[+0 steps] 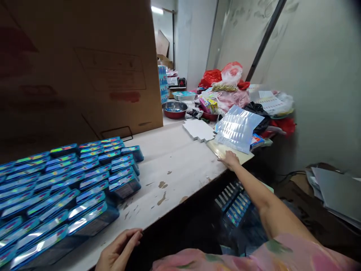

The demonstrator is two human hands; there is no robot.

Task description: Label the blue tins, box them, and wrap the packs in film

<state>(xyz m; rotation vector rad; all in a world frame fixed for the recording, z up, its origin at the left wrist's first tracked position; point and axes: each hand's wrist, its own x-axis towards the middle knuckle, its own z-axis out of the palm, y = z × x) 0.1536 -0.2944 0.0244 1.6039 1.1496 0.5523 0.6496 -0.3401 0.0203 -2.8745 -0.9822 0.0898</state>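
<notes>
My left hand (120, 251) is low at the table's front edge, its fingers curled and the thumb and index fingertips together; I cannot make out anything between them. To its left stand many blue boxes (93, 216) with shiny tops, packed in close rows. My right hand (230, 161) reaches out to the far right and lies palm down on pale yellow sheets (244, 157) at the table edge, fingers stretched out. Just beyond it a silvery sheet with rows of rectangular shapes (237, 128) rests on the yellow sheets. A stack of white notched cards (199, 130) lies beside them.
A large cardboard box (118, 79) towers behind the blue boxes. Further back are a metal bowl (175, 109) with small blue pieces and a heap of red and pink plastic bags (232, 94). Below the table edge, more blue items (237, 207) show. Grey boards (338, 188) lean at right.
</notes>
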